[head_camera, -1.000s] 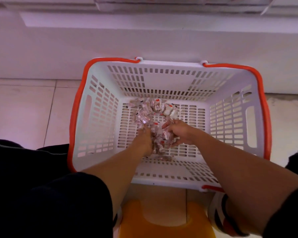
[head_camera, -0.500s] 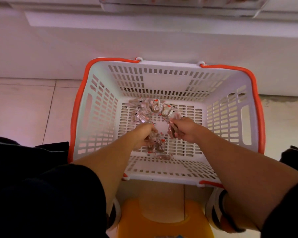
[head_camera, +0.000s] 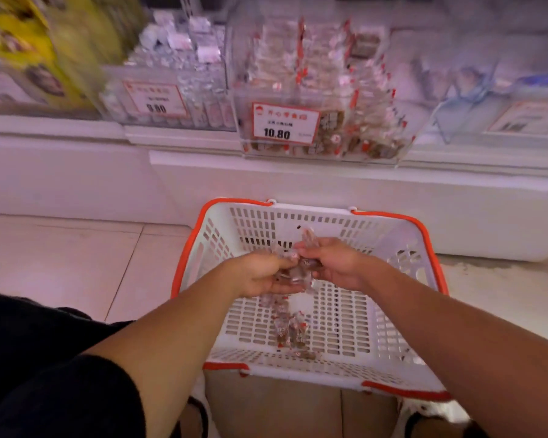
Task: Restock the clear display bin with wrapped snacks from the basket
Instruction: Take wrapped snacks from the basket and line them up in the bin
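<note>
At the far left of the shelf stood yellow packages, blurred past reading. Next along it sat a clear bin of pale wrapped sweets with a price card. Right of that stood the clear display bin, partly filled with wrapped snacks in clear film with red marks; a red-bordered tag reading 10.80 was fixed to its front. Further right was another clear bin, its contents too blurred to tell.

Below the shelf, on the tiled floor, sat the white slotted basket with an orange rim, directly beneath the display bin.

The left hand was held above the basket's middle, fingers curled round a cluster of wrapped snacks. The right hand was just beside it, touching the same cluster, its fingers closed on the wrappers, with one wrapper sticking up past its fingertips. The bundle lay between the two hands, which met over it, well below the display bin and clear of the basket floor.

Under the hands, a few loose snacks lay on the basket's bottom, toward the near wall. A dark sleeve covered the left upper arm at the lower left corner. Below the basket's near edge, shoes showed on the floor.
</note>
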`<state>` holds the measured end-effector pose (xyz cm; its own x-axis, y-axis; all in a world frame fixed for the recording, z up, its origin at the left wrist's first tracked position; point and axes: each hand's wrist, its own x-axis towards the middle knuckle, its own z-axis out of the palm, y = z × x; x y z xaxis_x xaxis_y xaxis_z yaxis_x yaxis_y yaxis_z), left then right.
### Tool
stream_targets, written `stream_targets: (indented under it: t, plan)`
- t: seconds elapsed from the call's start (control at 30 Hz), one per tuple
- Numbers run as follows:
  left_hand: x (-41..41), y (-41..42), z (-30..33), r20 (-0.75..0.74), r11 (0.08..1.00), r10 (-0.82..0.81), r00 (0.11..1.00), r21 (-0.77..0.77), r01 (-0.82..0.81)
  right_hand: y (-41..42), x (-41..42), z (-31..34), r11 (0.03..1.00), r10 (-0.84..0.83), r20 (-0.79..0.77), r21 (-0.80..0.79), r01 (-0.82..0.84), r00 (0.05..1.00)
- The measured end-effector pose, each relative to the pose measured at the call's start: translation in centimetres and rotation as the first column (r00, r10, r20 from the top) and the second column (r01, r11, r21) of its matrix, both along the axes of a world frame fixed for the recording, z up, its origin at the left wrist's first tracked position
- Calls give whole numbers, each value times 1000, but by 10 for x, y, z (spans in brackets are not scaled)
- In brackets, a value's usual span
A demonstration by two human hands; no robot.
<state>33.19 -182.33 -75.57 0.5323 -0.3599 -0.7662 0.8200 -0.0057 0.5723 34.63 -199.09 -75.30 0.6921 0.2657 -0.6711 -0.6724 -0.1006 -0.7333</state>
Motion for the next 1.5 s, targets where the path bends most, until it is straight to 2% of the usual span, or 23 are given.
stream_targets:
  t: [0.1,0.2,0.33,0.43,0.5,0.57,0.67,0.73,0.83,0.93,1.03,1.23,1.37,1.5]
  plan:
    - [9,11,57,108,995,-91,990,38,87,-3,8,55,998,47,83,37,-50,995]
    - [10,17,108,190,993,-114,975,57,105,-3,3,103,993,84,137,68,-94,987]
    - [-1,18,148,204,991,-111,973,102,92,1,-24,143,985,107,119,120,-121,987]
    - [-2,11,161,232,994,-75,970,98,54,3,-33,162,989,65,135,125,-82,989]
    - [2,5,167,221,999,-16,975,43,7,0,-29,174,994,6,159,109,-23,987]
    - [7,2,171,141,996,74,987,-68,-65,-5,-25,185,995,-32,207,103,10,978]
    - [13,-1,176,108,981,83,991,-187,-61,-11,-16,194,986,-78,220,162,42,972]
    - [15,-6,176,156,975,100,983,-215,-65,-9,-11,196,974,-109,233,220,57,966]
    - [16,-16,176,257,956,239,936,-231,-180,-3,-3,197,966,-160,294,244,88,942]
    - [17,-20,172,334,947,295,895,-227,-228,-2,1,196,966,-203,310,217,139,929]
    - [17,-20,172,321,941,309,895,-237,-240,-3,2,193,965,-245,341,172,196,908]
    - [16,-17,177,189,920,274,943,-336,-200,-11,1,194,987,6,503,-143,76,864]
    - [22,-11,181,135,906,285,949,-362,-221,-14,2,196,980,53,592,-184,71,804]
    - [22,-7,187,200,933,216,956,-331,-141,-18,4,195,983,33,613,-162,85,789]
